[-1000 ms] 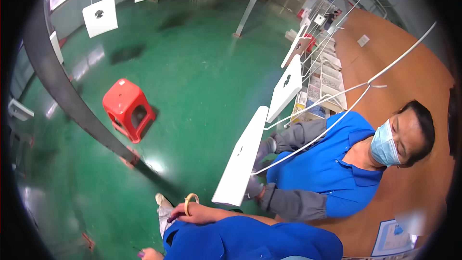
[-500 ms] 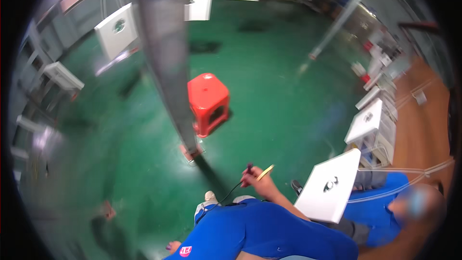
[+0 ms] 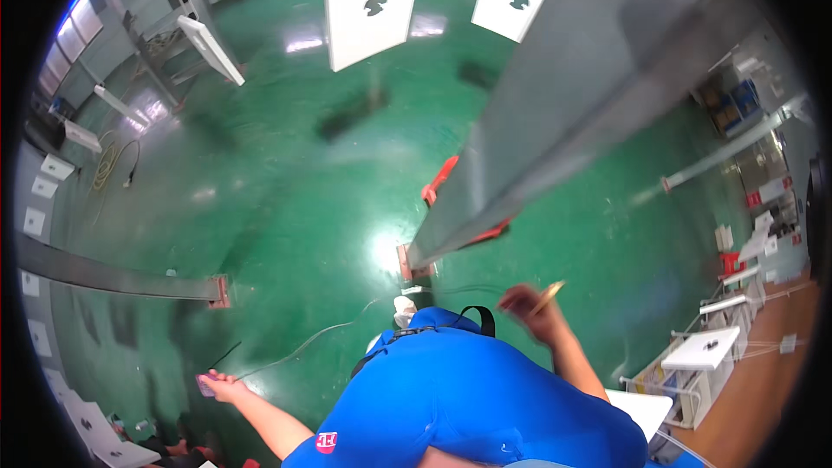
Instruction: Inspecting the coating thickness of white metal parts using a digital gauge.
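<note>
Head view, landmark: grey steel post (image 3: 563, 121) rising from the green floor (image 3: 260, 208).
Right hand (image 3: 530, 310): just below the post's base, fingers clenched on a thin tan stick (image 3: 549, 296).
Left hand (image 3: 218, 384): far left of the post, low by the floor; whether it holds anything, cannot tell.
Progress: stick in hand, touching nothing; hanging white bags (image 3: 371, 4) beyond the post untouched.

A slanting grey steel column (image 3: 572, 113) blocks ahead; open green floor (image 3: 286, 199) lies leftward.
</note>
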Tool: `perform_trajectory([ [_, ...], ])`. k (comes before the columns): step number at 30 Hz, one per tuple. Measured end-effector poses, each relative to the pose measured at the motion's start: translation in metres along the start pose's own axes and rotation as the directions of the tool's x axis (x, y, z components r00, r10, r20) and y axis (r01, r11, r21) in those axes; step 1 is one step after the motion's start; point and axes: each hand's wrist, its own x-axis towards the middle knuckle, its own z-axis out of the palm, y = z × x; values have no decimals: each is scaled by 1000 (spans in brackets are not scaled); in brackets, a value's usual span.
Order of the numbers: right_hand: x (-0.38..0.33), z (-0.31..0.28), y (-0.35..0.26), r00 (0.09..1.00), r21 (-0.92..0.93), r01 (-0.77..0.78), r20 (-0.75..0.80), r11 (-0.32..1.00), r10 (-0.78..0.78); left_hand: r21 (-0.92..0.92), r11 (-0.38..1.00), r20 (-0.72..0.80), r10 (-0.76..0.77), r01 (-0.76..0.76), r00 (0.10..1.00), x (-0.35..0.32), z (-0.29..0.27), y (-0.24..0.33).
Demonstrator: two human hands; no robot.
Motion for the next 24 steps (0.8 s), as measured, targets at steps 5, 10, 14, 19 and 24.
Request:
perform_trajectory([
  [5,119,115,-4,811,45,-110,582,993,63,-20,937,129,347,-347,929,-21,95,74],
  [10,240,159,-51,910,323,-157,414,933,10,35,850,101,519,-525,849,-31,194,90],
  [14,324,172,-57,994,183,-83,85,979,69,47,841,129,530,-539,838,12,264,85],
  [19,392,164,-90,951,382,22,-294,924,99,133,807,153,557,-576,816,68,383,101],
  [24,435,120,-104,591,345,282,-797,895,121,130,814,430,469,-567,772,9,548,83],
])
